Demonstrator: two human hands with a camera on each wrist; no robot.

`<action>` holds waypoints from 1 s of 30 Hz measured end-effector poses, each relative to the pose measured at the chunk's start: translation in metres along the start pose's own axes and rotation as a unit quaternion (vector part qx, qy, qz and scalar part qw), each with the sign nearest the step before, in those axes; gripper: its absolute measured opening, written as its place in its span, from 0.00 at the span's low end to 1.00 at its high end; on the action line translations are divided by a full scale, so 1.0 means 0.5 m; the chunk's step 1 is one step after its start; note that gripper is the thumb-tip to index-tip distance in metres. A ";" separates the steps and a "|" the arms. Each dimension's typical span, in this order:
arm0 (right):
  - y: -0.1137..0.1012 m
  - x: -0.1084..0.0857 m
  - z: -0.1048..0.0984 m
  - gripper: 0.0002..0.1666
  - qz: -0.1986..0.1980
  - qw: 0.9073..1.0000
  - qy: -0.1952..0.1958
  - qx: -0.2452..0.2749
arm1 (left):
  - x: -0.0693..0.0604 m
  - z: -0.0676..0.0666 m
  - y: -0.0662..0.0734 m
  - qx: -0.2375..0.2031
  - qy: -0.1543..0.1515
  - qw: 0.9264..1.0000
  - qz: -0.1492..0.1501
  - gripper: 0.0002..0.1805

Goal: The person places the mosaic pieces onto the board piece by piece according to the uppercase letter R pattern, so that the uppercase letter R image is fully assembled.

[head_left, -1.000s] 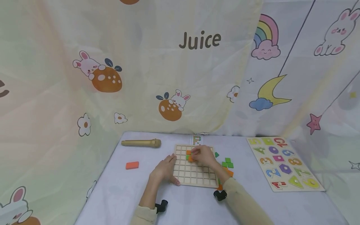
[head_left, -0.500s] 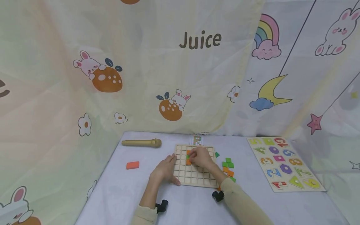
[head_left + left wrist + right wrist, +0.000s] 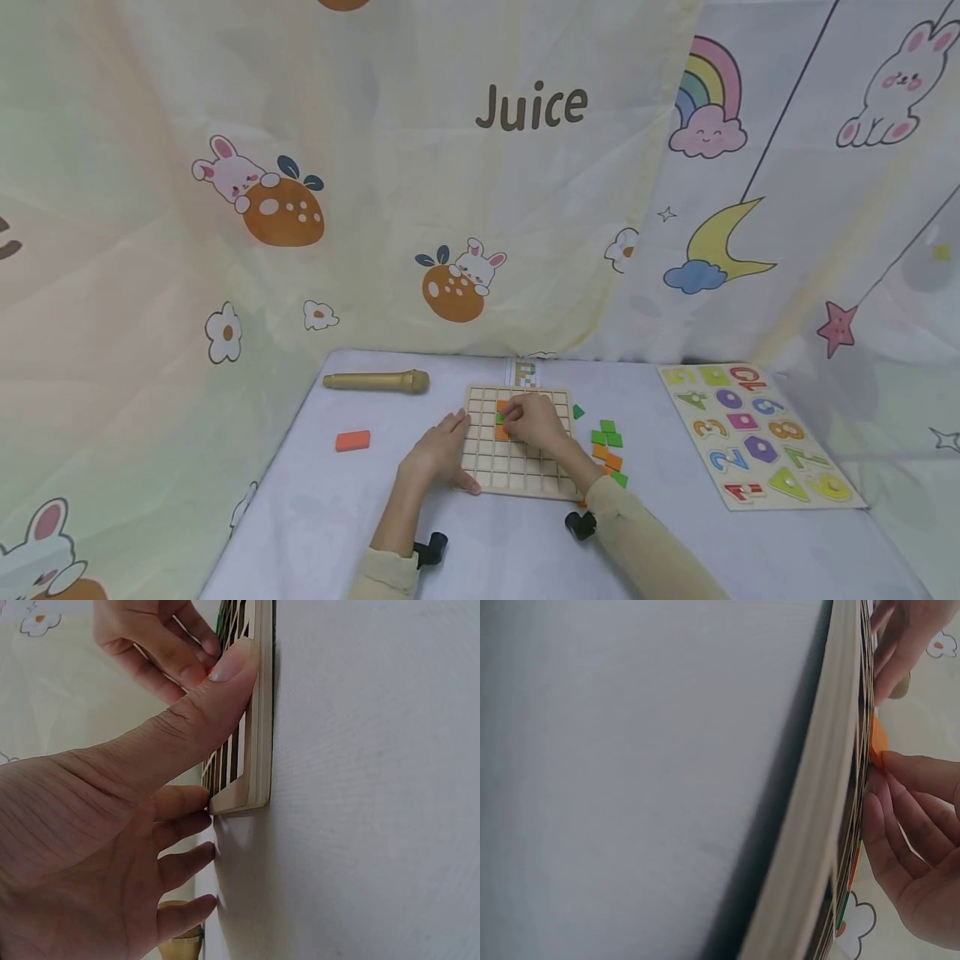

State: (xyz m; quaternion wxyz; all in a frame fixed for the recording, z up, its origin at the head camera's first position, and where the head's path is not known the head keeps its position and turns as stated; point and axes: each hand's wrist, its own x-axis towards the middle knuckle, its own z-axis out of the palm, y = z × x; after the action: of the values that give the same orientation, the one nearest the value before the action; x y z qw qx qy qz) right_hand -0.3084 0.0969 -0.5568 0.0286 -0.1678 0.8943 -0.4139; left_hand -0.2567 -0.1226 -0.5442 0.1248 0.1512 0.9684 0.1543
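Note:
A wooden grid board point(image 3: 487, 477) lies on the table, with a few coloured tiles in its upper cells. My left hand point(image 3: 441, 454) steadies the board's left side; in the left wrist view the straight thumb point(image 3: 225, 671) presses its rim and the fingertips touch its edge. My right hand point(image 3: 536, 419) is over the upper middle of the grid, pinching an orange tile point(image 3: 878, 742) at the board's surface, as the right wrist view shows. In the head view, an orange tile point(image 3: 501, 432) and a green tile point(image 3: 499, 419) show beside the fingers, which partly hide this spot.
Loose green tiles point(image 3: 607, 437) and orange tiles point(image 3: 613, 462) lie right of the board. A small pattern card point(image 3: 522, 373) is behind it. At left are a gold toy microphone point(image 3: 377, 382) and a red block point(image 3: 352, 441). A number puzzle board point(image 3: 757, 433) lies far right.
My right hand has shifted slightly left and toward me over the grid, with the orange tile now one cell further left. My left hand has stayed in place.

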 end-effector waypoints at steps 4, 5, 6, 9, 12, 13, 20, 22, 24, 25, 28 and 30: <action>0.004 -0.003 0.001 0.10 0.004 1.000 0.003 0.003 | 0.000 0.002 0.001 -0.002 0.000 1.000 0.001 0.73; 0.005 -0.004 0.001 0.10 0.004 1.000 0.004 0.004 | 0.000 0.003 0.001 -0.004 -0.001 1.000 0.000 0.73; 0.007 -0.006 0.001 0.10 0.002 1.000 0.005 0.005 | 0.000 0.004 0.001 -0.004 -0.001 1.000 0.000 0.73; 0.009 -0.011 0.000 0.11 0.002 1.000 0.005 0.006 | 0.001 0.006 0.000 -0.007 -0.002 1.000 -0.001 0.73; 0.010 -0.017 -0.007 0.11 0.001 1.000 0.008 0.003 | 0.001 0.007 0.001 -0.008 -0.001 1.000 -0.002 0.73; 0.010 -0.020 -0.011 0.11 0.004 1.000 0.010 0.003 | 0.001 0.008 0.001 -0.008 -0.001 1.000 -0.002 0.73; 0.007 -0.047 -0.042 0.11 0.009 0.999 0.042 0.012 | -0.002 0.009 0.002 -0.014 -0.001 1.000 -0.002 0.74; 0.008 -0.054 -0.053 0.11 0.008 0.999 0.053 0.007 | -0.004 0.007 0.002 -0.014 0.000 1.000 -0.002 0.74; 0.008 -0.062 -0.067 0.12 0.009 0.998 0.064 0.005 | -0.005 0.005 0.002 -0.014 0.000 1.000 -0.002 0.74; 0.009 -0.066 -0.074 0.12 0.007 0.998 0.070 0.001 | -0.004 0.004 0.002 -0.015 0.000 1.000 -0.002 0.74; 0.013 -0.077 -0.098 0.12 0.008 0.996 0.084 -0.017 | -0.002 0.003 0.000 -0.016 0.000 1.000 -0.003 0.74; 0.016 -0.086 -0.114 0.13 0.016 0.996 0.086 -0.022 | -0.001 0.002 -0.001 -0.016 0.001 1.000 -0.005 0.74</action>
State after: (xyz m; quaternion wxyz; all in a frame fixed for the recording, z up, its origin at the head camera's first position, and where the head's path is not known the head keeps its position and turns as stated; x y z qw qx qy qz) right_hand -0.2809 0.1573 -0.5295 -0.0459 -0.1178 0.9047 -0.4068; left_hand -0.2560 -0.1231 -0.5454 0.1272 0.1442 0.9666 0.1692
